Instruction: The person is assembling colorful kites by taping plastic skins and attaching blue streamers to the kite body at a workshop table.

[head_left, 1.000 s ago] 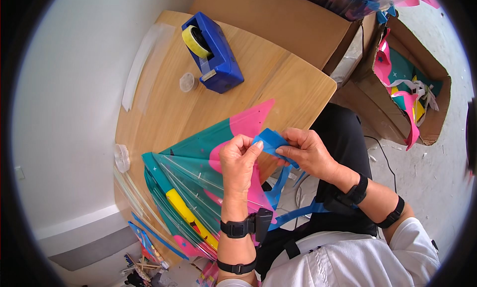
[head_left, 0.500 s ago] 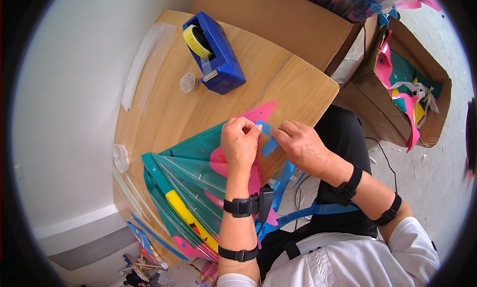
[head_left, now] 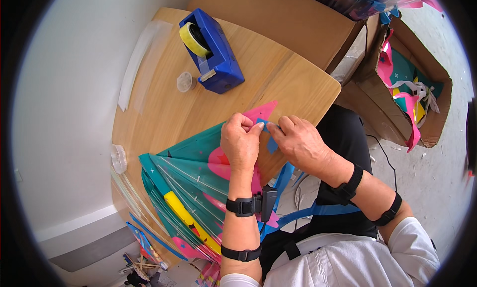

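Observation:
A folded plastic sheet in teal, pink and yellow, with thin pale rods along it like a kite, lies on the wooden table. Over its pink edge, my left hand pinches one end of a blue ribbon between thumb and index finger. Close on the right, my right hand grips the same ribbon with its thumb and fingers. A short stretch of ribbon shows between the two hands, and a flap hangs below my right fingers. Whether the ribbon is fastened to the sheet is hidden by my hands.
Further back on the table stands a blue tape dispenser, beside a small clear cup. Another clear cup and thin rods lie at the left edge. An open cardboard box of colourful sheets stands at right.
My two hands are slightly closer together, and the ribbon between them is shorter. My right hand has shifted a little left; the sheet has barely moved.

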